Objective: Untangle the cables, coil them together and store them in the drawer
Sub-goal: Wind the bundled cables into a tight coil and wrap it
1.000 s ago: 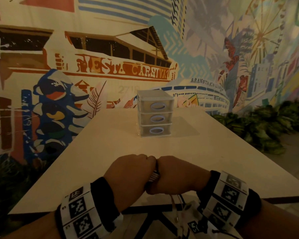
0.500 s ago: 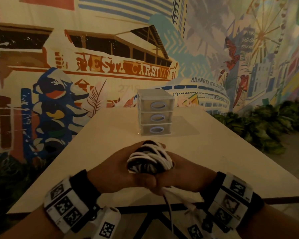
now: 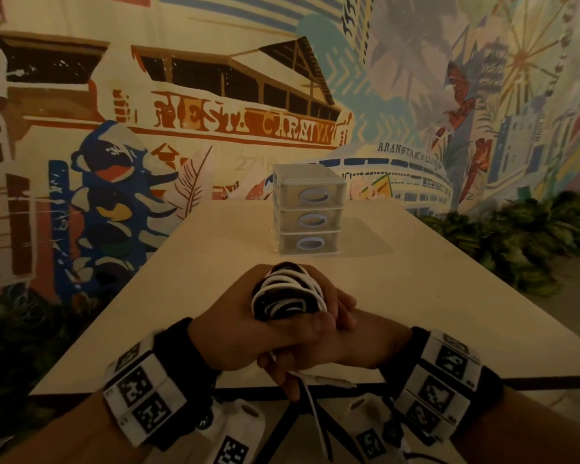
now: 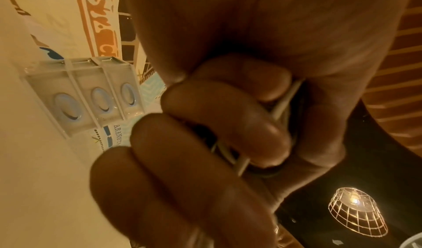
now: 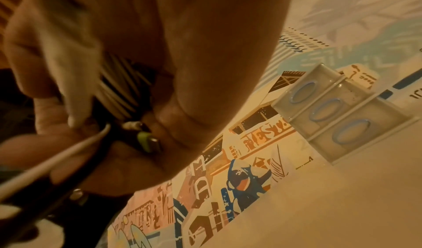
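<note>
A coil of black and white cables (image 3: 287, 293) is wound round the fingers of my left hand (image 3: 275, 333), which grips it above the near edge of the table. My right hand (image 3: 337, 329) presses against the left one, its fingers curled over the coil's right side. A loose white cable tail (image 3: 312, 406) hangs below the hands past the table edge. The left wrist view shows fingers (image 4: 228, 118) curled over white and black strands (image 4: 284, 103). The right wrist view shows the coil (image 5: 118, 89), a green-tipped plug (image 5: 146, 141) and the white tail (image 5: 57, 161). All three drawers of the drawer unit (image 3: 307, 212) are closed.
The small clear three-drawer unit (image 4: 84, 96) (image 5: 338, 114) stands alone at the middle of the pale table (image 3: 416, 296), well beyond my hands. A painted mural wall rises behind the table. Green plants (image 3: 516, 236) line the floor on the right.
My hands went from two fists pressed knuckle to knuckle, with the coil hidden, to the left hand turned up so that the coil shows on top. The drawer unit has not moved.
</note>
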Motion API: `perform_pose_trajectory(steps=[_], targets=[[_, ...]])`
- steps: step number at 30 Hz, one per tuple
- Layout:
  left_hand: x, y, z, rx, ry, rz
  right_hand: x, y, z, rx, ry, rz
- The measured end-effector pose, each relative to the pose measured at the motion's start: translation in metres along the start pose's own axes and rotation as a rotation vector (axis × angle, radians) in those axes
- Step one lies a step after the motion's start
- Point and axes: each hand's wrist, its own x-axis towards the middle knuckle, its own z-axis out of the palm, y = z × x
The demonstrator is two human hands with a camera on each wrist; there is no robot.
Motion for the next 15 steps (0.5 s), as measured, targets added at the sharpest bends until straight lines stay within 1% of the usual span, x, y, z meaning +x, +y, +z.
perform_pose_trajectory(steps=[1,2,4,5,6,7,9,11,13,15], targets=[[0.001,0.0,0.0,0.011,0.005,0.003,0.0,-0.004,0.001,-0.007,0.048,0.014],[0.002,0.0,-0.001,0.012,0.009,0.001,0.001,-0.004,0.0,0.013,0.021,0.002],[0.003,-0.001,-0.002,0.026,0.036,-0.007,0.001,-0.015,0.002,0.103,-0.114,-0.036],[0.004,-0.002,-0.002,0.055,0.065,-0.003,0.001,-0.022,0.003,0.149,-0.154,-0.05],[0.005,-0.002,-0.003,0.085,0.096,0.008,0.002,-0.024,0.005,0.109,-0.183,-0.055],[0.006,-0.002,-0.005,0.098,0.128,0.024,0.004,-0.021,0.005,0.045,-0.176,-0.042],[0.008,-0.001,-0.012,0.051,0.179,0.051,0.007,-0.009,0.006,-0.052,-0.147,-0.018],[0.009,-0.001,-0.021,-0.055,0.226,0.036,0.006,0.005,0.01,-0.035,-0.116,0.034],[0.008,-0.003,-0.027,-0.133,0.266,-0.001,0.005,0.015,0.014,0.047,-0.075,0.084],[0.006,-0.006,-0.029,-0.174,0.27,-0.043,0.005,0.022,0.016,0.071,-0.087,0.1]])
